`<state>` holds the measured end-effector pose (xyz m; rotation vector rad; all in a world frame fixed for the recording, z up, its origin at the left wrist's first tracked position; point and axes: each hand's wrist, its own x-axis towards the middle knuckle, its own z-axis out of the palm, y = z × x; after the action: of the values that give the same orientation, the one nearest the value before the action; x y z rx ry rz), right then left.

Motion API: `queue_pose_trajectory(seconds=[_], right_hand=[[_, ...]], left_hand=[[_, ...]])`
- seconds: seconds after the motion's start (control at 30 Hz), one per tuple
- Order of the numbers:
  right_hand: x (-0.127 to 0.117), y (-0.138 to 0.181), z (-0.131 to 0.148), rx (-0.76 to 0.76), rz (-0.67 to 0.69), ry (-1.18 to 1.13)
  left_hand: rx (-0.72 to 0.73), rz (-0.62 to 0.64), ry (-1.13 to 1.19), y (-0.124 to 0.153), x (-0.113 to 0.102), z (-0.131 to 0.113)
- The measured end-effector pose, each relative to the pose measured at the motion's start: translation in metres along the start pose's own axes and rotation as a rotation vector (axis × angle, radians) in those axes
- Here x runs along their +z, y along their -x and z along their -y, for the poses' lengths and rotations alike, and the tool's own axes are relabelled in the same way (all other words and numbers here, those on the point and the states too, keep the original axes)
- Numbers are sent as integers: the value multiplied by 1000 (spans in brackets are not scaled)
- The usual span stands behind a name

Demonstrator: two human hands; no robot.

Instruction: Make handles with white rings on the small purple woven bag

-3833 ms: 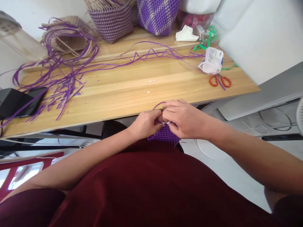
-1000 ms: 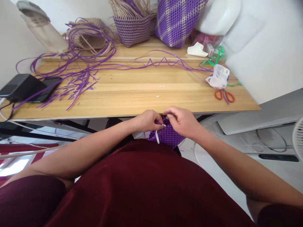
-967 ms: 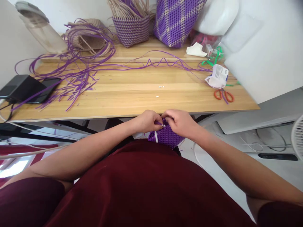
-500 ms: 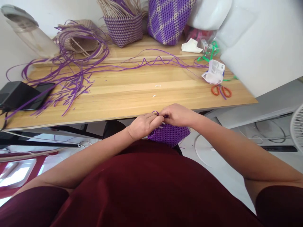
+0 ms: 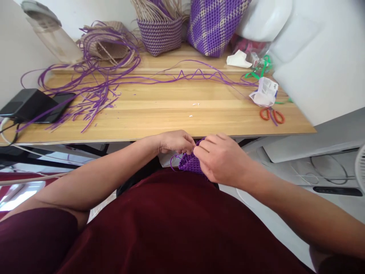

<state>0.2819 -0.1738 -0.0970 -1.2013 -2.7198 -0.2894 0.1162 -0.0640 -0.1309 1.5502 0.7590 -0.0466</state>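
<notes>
Close to my body, below the table's front edge, is a small purple woven basket (image 5: 189,163) of plastic strip. A thin purple loop (image 5: 172,161) sticks out at its left. My left hand (image 5: 177,142) is closed at the basket's upper edge, thumb and fingers pinched. From the right, my right hand (image 5: 219,156) reaches over the basket with curled fingers and covers much of it. Both sets of fingertips meet above the weave. What the right fingertips pinch is hidden.
On the wooden table (image 5: 159,121) lie tangled purple strips (image 5: 94,72), cut scraps (image 5: 94,106), orange-handled scissors (image 5: 272,115) and a white packet (image 5: 265,91). Behind stand a half-woven basket (image 5: 161,36) and a purple checked basket (image 5: 216,26). A black box (image 5: 28,104) sits left.
My right hand has risen and turned, now covering the basket's right side. My left hand has turned, fingers pointing right. The purple loop shows at the left. The view has shifted slightly.
</notes>
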Motion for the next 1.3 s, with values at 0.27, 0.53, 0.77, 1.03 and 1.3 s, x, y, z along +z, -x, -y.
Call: queue_pose_trajectory(seconds=[0.27, 0.53, 0.77, 1.03, 1.3], right_hand=[[32, 0, 23, 110, -63, -396], [42, -7, -28, 455, -19, -598], [45, -13, -55, 276, 300, -586], [45, -17, -63, 246, 326, -639], [40, -2, -51, 145, -30, -338]], left_hand=[[23, -112, -46, -3, 2, 9], [370, -331, -582, 0, 12, 18], [887, -564, -1145, -4, 24, 41], [900, -621, -1268, -3, 24, 44], [457, -603, -750, 1, 31, 29]])
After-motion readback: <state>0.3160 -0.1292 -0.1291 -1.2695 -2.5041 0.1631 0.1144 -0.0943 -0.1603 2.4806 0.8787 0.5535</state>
